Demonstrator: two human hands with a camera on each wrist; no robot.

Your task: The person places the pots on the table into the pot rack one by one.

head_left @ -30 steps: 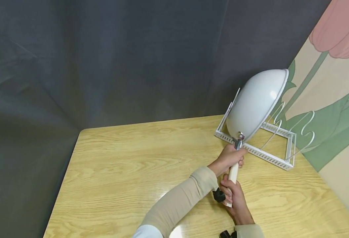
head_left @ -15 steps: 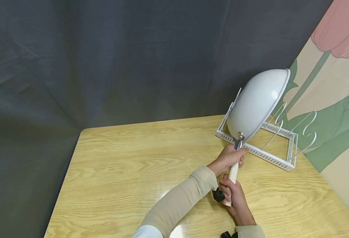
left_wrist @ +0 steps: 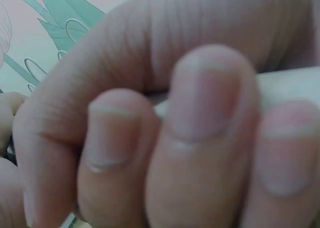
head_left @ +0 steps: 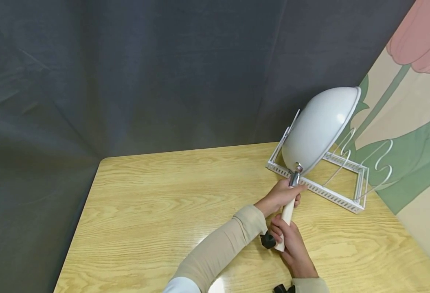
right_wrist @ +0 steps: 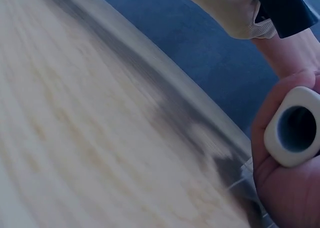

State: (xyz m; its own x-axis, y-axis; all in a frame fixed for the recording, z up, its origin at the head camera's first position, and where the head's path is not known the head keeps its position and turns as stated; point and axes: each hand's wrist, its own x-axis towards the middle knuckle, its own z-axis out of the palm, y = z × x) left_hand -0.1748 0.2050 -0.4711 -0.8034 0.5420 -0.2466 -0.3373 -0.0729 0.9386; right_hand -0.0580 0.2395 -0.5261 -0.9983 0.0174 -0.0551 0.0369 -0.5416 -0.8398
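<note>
Wok [head_left: 319,130], white, held tilted on edge above the near rail of the white wire rack [head_left: 321,189] at the far right of the wooden bench [head_left: 145,203], bowl underside facing the camera, rim toward the tulip-painted wall [head_left: 413,106]. Left hand [head_left: 279,195], reaching over from the left in a beige sleeve [head_left: 222,248], has its grip curled round the cream handle [head_left: 286,213] just below the metal neck. Right hand [head_left: 292,244] grips the handle's lower end, whose hollow butt [right_wrist: 295,133] shows in the right wrist view.
</note>
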